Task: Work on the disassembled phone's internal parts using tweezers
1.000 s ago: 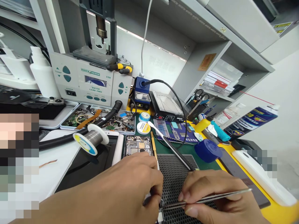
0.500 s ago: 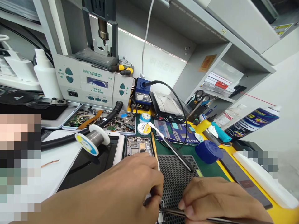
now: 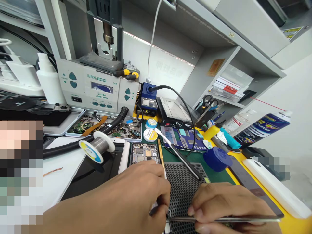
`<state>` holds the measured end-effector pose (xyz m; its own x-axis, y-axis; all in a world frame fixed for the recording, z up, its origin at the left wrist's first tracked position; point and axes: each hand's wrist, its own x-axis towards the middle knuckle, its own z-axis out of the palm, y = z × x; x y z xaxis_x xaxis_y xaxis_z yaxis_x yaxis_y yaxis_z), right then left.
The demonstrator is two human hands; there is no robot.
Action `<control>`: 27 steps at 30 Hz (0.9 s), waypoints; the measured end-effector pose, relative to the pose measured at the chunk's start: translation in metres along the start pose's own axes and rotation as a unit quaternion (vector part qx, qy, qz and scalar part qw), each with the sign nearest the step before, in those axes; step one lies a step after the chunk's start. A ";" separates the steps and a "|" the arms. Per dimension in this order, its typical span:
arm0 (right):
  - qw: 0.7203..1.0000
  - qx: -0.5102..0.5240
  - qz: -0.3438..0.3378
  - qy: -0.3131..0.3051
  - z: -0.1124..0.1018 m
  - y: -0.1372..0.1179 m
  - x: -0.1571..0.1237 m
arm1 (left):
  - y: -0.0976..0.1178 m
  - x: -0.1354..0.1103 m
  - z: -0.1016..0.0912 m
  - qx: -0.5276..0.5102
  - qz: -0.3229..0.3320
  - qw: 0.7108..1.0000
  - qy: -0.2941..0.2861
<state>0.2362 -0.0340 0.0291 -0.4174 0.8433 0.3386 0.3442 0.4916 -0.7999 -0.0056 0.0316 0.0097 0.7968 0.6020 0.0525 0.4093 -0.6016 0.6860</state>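
My right hand pinched metal tweezers, thumb and fingers closed around them, tips just beside my tightly curled left hand. What left held, I couldn't tell. Tweezers seemed light, stiff, slick; pinch nearer tips suited. Small pale part beside left fingers seemed fragile: edges only. Bare-board phone lay beyond left knuckles.
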 end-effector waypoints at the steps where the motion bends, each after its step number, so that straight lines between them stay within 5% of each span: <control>1: 1.000 0.000 0.007 0.009 0.000 0.000 0.001 | 0.000 0.000 0.000 -0.002 -0.003 1.000 0.000; 16: 0.982 0.095 0.152 0.053 -0.001 0.013 0.000 | 0.001 0.004 -0.003 -0.008 -0.008 1.000 -0.013; 27: 0.977 0.112 0.171 0.056 0.000 0.012 -0.002 | -0.002 0.009 -0.004 -0.015 -0.007 0.999 -0.050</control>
<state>0.2409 -0.0303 0.0188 -0.2114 0.9746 0.0741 0.2505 0.1273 -0.9597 -0.0012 0.0399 0.0119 0.8317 0.5545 -0.0285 0.4085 -0.5764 0.7077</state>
